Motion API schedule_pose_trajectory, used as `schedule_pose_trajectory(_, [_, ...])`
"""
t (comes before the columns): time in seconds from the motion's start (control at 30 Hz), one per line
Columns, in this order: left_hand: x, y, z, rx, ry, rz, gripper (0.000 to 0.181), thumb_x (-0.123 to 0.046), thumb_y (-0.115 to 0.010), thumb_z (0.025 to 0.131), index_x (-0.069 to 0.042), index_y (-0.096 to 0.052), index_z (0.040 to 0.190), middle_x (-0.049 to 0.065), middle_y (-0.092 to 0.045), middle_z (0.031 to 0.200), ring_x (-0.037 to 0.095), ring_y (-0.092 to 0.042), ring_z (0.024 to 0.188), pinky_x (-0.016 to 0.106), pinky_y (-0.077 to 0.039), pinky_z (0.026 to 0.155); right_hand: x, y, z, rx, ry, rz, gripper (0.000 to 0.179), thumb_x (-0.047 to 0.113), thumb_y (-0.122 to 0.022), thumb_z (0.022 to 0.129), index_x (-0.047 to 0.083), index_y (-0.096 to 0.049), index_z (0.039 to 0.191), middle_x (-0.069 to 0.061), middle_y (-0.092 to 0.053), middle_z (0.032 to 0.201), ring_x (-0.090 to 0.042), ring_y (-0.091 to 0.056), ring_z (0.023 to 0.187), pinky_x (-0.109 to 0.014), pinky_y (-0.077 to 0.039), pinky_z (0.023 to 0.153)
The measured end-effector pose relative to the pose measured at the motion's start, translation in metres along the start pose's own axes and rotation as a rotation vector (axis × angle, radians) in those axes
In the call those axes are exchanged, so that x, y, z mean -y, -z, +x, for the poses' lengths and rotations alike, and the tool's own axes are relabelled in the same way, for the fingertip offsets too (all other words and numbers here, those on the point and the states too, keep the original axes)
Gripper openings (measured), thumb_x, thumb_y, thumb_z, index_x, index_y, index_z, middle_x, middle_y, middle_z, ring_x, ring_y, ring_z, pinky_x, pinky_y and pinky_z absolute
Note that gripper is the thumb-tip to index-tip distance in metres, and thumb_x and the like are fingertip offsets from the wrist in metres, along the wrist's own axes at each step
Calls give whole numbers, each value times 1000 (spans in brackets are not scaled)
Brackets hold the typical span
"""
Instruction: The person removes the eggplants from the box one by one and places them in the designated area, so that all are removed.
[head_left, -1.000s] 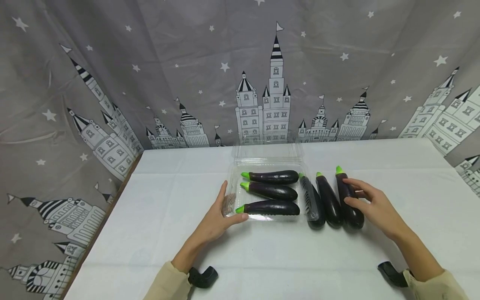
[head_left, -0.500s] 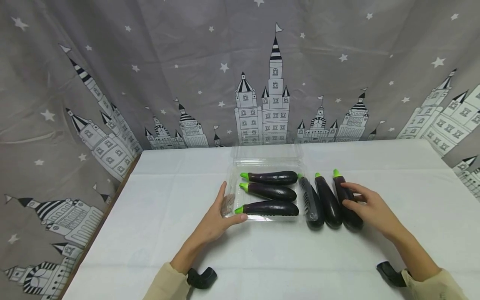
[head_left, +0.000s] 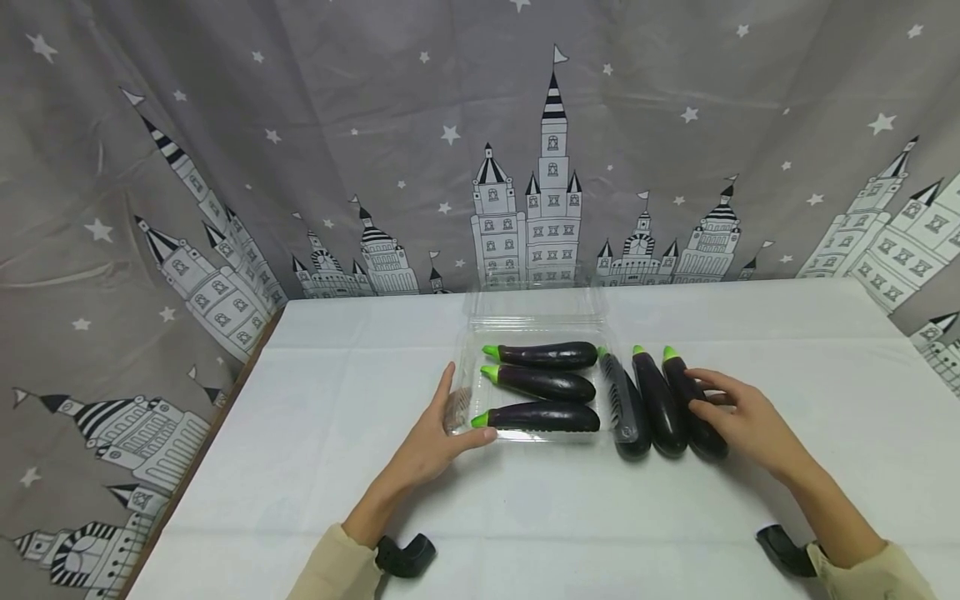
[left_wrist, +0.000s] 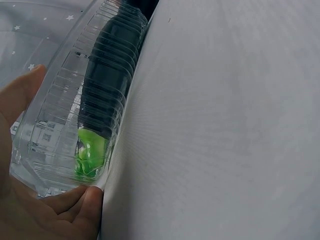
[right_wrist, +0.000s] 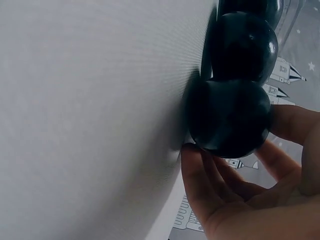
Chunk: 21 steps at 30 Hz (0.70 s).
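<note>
In the head view, a clear hinged plastic box (head_left: 462, 358) holds three dark purple eggplants with green stems: a back one (head_left: 551, 356), a middle one (head_left: 543, 383) and a front one (head_left: 543, 416). My left hand (head_left: 426, 446) holds the box's front left corner, thumb at the front rim, fingers along the left side. Right of the box lie three more eggplants side by side, stems pointing away. My right hand (head_left: 750, 421) grips the rightmost eggplant (head_left: 684, 390), which lies against its neighbour (head_left: 660, 404). The right wrist view shows thumb and fingers around this eggplant's rounded end (right_wrist: 230, 117).
The innermost loose eggplant (head_left: 633, 421) lies right against the box's right wall, seen partly through the plastic. The box's lid (head_left: 536, 304) stands open at the back. White cloth covers the table (head_left: 570, 517); a grey castle-print curtain (head_left: 337, 100) hangs behind and to the left.
The rightmost eggplant's stem end has swung left and slightly nearer, closer to the neighbouring eggplant, with my right hand on it. My left hand and the box have stayed in place.
</note>
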<state>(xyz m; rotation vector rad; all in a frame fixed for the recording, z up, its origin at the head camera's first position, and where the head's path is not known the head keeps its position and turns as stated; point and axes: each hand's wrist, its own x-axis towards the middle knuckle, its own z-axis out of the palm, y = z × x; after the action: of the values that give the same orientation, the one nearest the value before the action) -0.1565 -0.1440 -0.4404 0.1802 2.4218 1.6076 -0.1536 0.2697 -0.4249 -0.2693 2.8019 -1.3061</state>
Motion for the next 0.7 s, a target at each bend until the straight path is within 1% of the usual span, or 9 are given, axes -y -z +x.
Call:
schedule_pose_trajectory(0.07, [0, 0, 0, -2, 3, 2, 115, -38, -81, 81, -19, 0, 160, 20, -30, 156, 38, -21, 145, 62, -13, 113, 0, 0, 0, -11, 2, -8, 46, 15, -58, 100, -2, -48, 142, -33, -55, 126, -51, -56, 111, -54, -52, 82])
schedule_pose_trajectory(0.23, [-1, 0, 0, -3, 1, 4, 115, -38, -81, 81, -19, 0, 160, 19, -30, 157, 37, -21, 145, 62, -12, 113, 0, 0, 1, -26, -16, -17, 46, 17, -57, 101, -3, -47, 142, -32, -57, 124, -50, -56, 111, -54, -51, 82])
schedule_pose_trajectory(0.33, [-1, 0, 0, -3, -2, 3, 116, -38, -81, 81, -19, 1, 160, 19, -30, 157, 37, -20, 146, 62, -12, 113, 1, 0, 0, -22, -24, -23, 46, 16, -57, 101, -4, -48, 141, -33, -56, 125, -50, -55, 112, -56, -50, 84])
schedule_pose_trajectory(0.7, [0, 0, 0, -3, -2, 5, 116, -38, -82, 81, -20, 0, 160, 19, -29, 157, 37, -20, 146, 61, -12, 113, -2, -3, -2, -14, -14, -40, 43, 17, -56, 101, -6, -51, 137, -32, -56, 127, -50, -55, 113, -58, -49, 85])
